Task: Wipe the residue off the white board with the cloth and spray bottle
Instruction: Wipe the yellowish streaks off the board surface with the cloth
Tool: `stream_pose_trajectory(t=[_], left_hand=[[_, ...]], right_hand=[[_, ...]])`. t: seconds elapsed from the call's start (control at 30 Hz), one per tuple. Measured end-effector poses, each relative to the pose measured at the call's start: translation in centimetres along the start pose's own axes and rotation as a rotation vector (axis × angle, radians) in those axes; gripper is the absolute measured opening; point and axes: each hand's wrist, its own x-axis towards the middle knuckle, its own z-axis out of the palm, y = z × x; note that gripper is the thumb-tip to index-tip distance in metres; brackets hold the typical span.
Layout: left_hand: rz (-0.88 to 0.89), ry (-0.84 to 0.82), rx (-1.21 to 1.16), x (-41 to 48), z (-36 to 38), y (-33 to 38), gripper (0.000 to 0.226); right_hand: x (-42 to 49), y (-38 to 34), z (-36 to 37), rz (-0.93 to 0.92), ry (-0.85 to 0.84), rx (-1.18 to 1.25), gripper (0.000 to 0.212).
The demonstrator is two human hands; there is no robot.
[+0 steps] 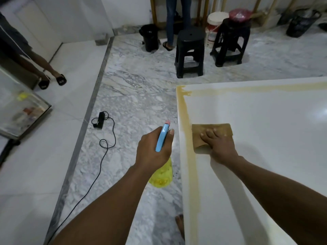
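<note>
- The white board [256, 138] lay flat and low over the marble floor [138, 96], so the person could lean over it and reach its left edge.
- The right hand [218, 145] pressed flat on the brown cloth [211, 134], fingers [209, 133] spread wide over it rather than pinching it, probably to put weight into the wiping.
- The cloth sat just beside the yellowish residue [188, 138] along the board's left border (a second band ran along the far edge), which looked mostly uncleaned.
- The left hand [154, 152] held the spray bottle [161, 138] off the board's edge, fingers wrapped around its blue head, the yellow body hanging below, likely kept ready to wet the strip.
</note>
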Motion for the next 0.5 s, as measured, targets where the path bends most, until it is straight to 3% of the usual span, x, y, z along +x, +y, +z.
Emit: stream_pose_trajectory(t=[0.27,0.5], left_hand=[[0.019,-0.003,0.033,-10.0,-3.4,1.5,0.051],[0.025,-0.015,0.039,-17.3,-5.0,1.6,0.047]], right_hand=[[-18.6,-3.3,7.8,0.038,0.098,0.116,0.06],[-27.7,-4.9,9.7,0.063,-0.009,0.154,0.054]])
